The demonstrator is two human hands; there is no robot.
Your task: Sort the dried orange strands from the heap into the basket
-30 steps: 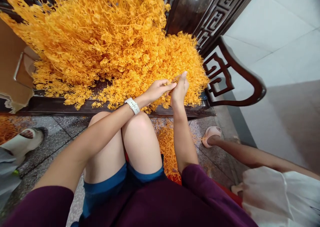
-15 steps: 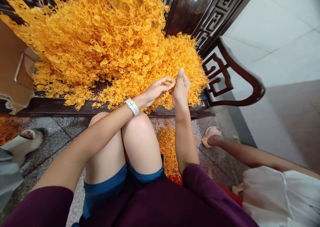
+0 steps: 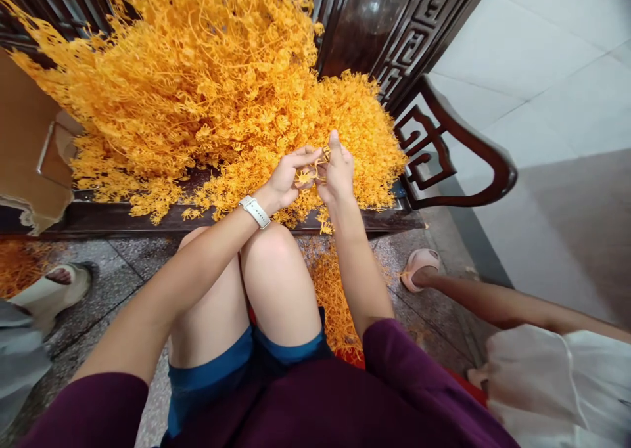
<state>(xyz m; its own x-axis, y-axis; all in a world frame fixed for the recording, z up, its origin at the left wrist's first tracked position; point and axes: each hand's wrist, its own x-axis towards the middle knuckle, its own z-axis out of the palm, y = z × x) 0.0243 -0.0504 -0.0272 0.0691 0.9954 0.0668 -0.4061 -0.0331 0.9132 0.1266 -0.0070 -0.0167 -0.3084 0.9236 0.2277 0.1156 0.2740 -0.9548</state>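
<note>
My left hand [image 3: 286,177], with a white watch strap on its wrist, pinches a thin orange plastic-looking sprig [image 3: 310,173] between thumb and fingers. Close beside it, my right hand [image 3: 338,171] is closed on the same sprig, thumb pointing up. The sprig spans the small gap between both hands, and part of it is hidden by the fingers. Right behind and below the hands spreads a large heap of similar curly orange sprigs [image 3: 207,100], lying on a dark carved wooden bench [image 3: 123,219].
A torn cardboard box [image 3: 29,139] stands at the left of the bench. The bench's curved armrest [image 3: 486,152] juts out on the right. More orange strands [image 3: 338,297] lie on the floor by my knees. Other people's feet and legs [image 3: 421,267] are at both sides.
My hands have shifted slightly left, and my left hand has drawn back a little from the right. More of the orange sprig now shows between them.
</note>
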